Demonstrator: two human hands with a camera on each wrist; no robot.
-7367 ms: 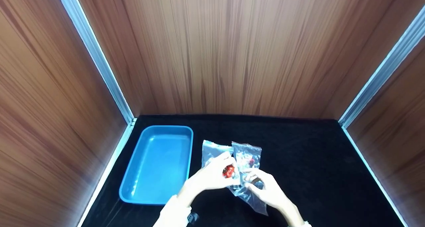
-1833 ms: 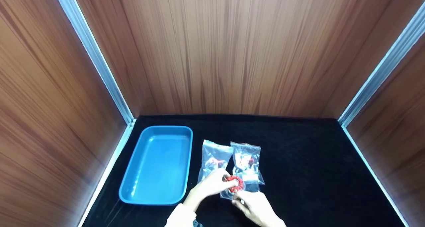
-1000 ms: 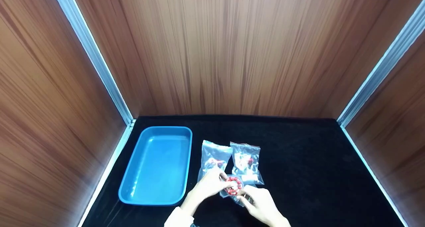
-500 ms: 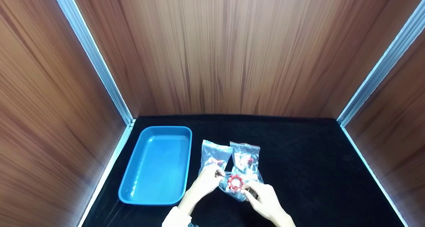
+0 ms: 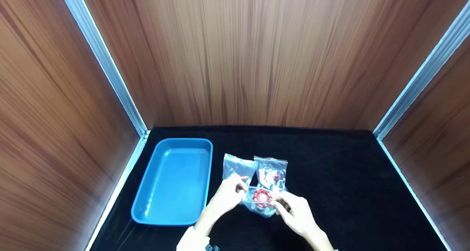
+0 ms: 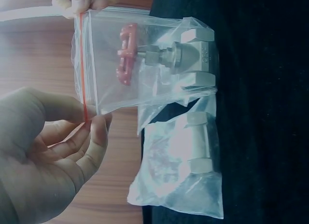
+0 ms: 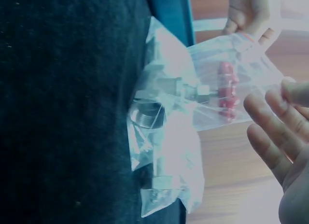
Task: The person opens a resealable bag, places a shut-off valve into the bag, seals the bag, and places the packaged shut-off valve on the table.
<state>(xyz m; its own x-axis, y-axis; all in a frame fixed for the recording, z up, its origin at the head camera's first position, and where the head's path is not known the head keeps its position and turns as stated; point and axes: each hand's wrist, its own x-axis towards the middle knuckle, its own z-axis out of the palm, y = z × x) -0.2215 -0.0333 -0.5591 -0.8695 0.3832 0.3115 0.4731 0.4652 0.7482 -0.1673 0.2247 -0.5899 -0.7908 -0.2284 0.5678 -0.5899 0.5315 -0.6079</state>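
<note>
A metal valve with a red handwheel (image 6: 128, 55) hangs inside a clear zip bag (image 6: 107, 91), the wheel towards the bag's mouth and the hex-ended body (image 6: 195, 55) at the bottom. My left hand (image 5: 227, 195) pinches one top corner of this bag, at the orange zip strip (image 6: 83, 64). At the opposite corner my right hand (image 5: 296, 212) pinches the edge between thumb and fingers. Just beyond the hands lie two more clear bags, a left bag (image 5: 235, 164) and a right bag (image 5: 270, 166), each showing something red inside; the held bag overlaps both in the head view.
A blue tray (image 5: 176, 185) stands left of the hands on the black cloth (image 5: 337, 177). Wood-grain panels (image 5: 235, 60) with metal corner strips (image 5: 110, 60) close off the back and both sides.
Earlier the left hand gripped the valve by its red wheel; now the valve sits in the bag and that hand holds the bag's corner. Both hands have spread apart and moved slightly away from me.
</note>
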